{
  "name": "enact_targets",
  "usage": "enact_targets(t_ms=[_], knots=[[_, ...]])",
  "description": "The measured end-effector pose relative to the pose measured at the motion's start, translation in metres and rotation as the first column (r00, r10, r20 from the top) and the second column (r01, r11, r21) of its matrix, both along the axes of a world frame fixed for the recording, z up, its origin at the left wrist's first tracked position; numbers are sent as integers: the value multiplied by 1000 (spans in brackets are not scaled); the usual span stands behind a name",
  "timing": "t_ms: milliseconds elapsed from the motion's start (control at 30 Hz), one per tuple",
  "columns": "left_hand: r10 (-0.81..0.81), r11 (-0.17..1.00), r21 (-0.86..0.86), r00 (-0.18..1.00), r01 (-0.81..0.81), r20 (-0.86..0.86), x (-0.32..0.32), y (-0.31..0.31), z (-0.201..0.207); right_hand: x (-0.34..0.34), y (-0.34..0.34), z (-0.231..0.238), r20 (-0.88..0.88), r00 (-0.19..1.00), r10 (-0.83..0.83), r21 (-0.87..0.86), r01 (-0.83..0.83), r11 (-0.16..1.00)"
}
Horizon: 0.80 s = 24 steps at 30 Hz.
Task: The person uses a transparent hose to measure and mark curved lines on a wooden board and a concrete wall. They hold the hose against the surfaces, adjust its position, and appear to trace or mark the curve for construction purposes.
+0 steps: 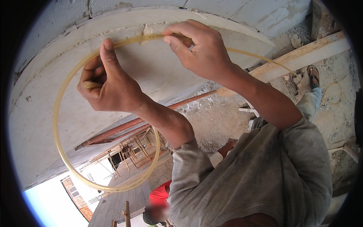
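A yellowish, see-through flexible hose [56, 117] curves in a wide loop in front of a pale concrete beam [151, 68]. My right hand [204, 49] pinches it between thumb and fingers near the top of the loop. My left hand [109, 81] is beside the loop's upper left, fingers curled and thumb raised against the hose. A pale yellowish piece, seemingly hose, shows in its curled fingers. Part of the loop passes behind my left forearm. Beyond my right hand the hose runs down to the right, toward the ground.
Grey block wall [124, 4] rises along the top. A long wooden plank [302, 55] lies at the right above rubble ground. Reddish-brown bars [117, 130] run below the beam. A person in red [160, 193] is at the bottom, near wooden posts [127, 213].
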<state>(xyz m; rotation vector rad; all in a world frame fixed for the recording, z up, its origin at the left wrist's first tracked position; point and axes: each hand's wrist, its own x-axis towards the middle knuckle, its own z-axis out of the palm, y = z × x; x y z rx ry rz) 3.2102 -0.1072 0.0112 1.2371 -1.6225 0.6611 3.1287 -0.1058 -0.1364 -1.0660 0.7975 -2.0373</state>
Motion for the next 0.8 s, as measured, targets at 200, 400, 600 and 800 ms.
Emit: enact_targets(t_ms=[200,400,600,800], knots=[[16,1000,-1,999,-16,40,2,0,2,0,2,1,-16,1000,9,15,-8,1000],[-5,1000,-2,1000,5,12,2,0,0,-1,3,0,-16,1000,12,17,-12,1000],[-7,1000,-4,1000,7,12,2,-1,0,0,2,-1,-9,1000,26,16,-26,1000],[11,1000,0,999,-11,38,3,-1,1,1,2,-2,-6,999,35,16,-35,999]])
